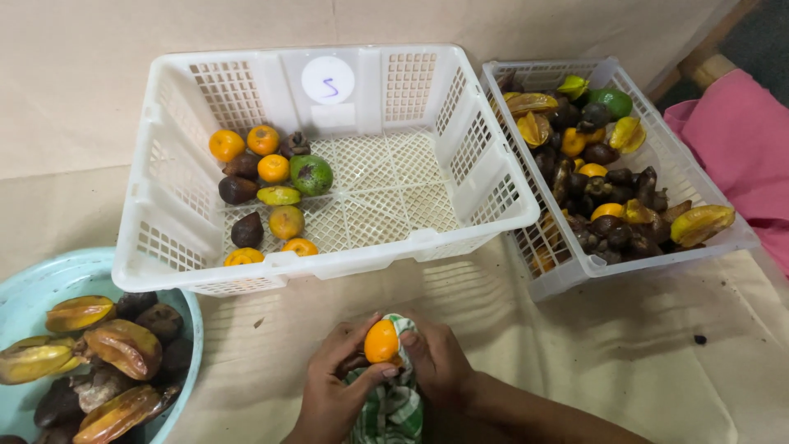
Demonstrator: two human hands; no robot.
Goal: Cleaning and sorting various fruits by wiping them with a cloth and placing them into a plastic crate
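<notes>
**Orange fruit held in both hands with a checked cloth, crates beyond**

Head view:
- Left hand (333,386) and right hand (440,362) meet low centre, both closed round one small orange fruit (381,341). Left thumb lies under the fruit, right fingers press its right side. Top of the fruit is exposed.
- Green-and-white checked cloth (394,407) is bunched between the palms, wrapping behind and below the fruit and hanging down toward the person. Both hands touch it.
- Beyond the grip, directly ahead: large white crate (329,255) on the tan covered surface (641,345). Fruit sits only in its left part: several orange fruits, a green round fruit (311,174), some dark brown ones (237,190). Right part of the crate floor is bare mesh.
- Ahead and right of the grip: smaller white basket (567,271), touching the big crate's side, heaped with dark fruit mixed with yellow starfruit, orange fruit and a green one at the far end.
- Left of the grip, well apart: pale blue tub (49,275) holding browned starfruit (123,345) and dark fruit.
- Far right edge: pink fabric (740,140); whether it's a garment, can't tell.
</notes>
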